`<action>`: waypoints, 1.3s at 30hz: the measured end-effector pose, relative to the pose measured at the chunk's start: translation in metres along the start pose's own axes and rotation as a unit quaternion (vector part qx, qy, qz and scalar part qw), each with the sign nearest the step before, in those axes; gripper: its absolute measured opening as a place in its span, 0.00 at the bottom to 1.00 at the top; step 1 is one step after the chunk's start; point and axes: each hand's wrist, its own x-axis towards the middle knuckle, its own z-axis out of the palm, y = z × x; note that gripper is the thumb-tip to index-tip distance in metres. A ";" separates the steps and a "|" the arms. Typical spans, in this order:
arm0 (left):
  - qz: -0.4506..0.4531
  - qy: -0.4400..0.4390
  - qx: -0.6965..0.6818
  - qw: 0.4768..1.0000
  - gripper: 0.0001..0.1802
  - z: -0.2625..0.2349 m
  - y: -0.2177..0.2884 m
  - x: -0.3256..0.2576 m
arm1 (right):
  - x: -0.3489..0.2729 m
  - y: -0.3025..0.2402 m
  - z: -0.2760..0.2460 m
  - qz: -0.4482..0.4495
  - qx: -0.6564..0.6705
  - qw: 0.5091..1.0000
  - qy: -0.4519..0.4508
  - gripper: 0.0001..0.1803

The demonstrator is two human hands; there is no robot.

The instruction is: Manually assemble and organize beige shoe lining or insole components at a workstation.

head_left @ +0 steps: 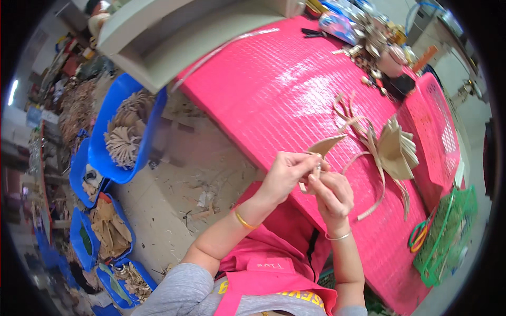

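Just over the near edge of the pink-covered table (253,79), my two hands meet fingertip to fingertip. My left hand (287,173) is closed, pinching a beige leather-like piece (328,145) whose flat pointed part sticks up past the fingers. My right hand (333,195) is closed at the same spot, on a narrow beige strip (317,170) with a small shiny metal bit at its end. Fingers cover most of the join. Farther right lie loose beige straps (377,158) and a stack of cut beige pieces (395,150).
A pink perforated basket (429,126) and a green basket (448,237) line the right side, with colored-handled scissors (418,236) between. Metal fittings (371,37) heap at the back. A grey open box (179,42) stands far left; blue bins (100,152) hold beige bundles.
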 end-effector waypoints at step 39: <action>0.080 0.133 0.188 0.970 0.10 -0.011 0.016 -0.016 | 0.012 -0.011 0.020 0.525 0.593 0.605 0.082 0.09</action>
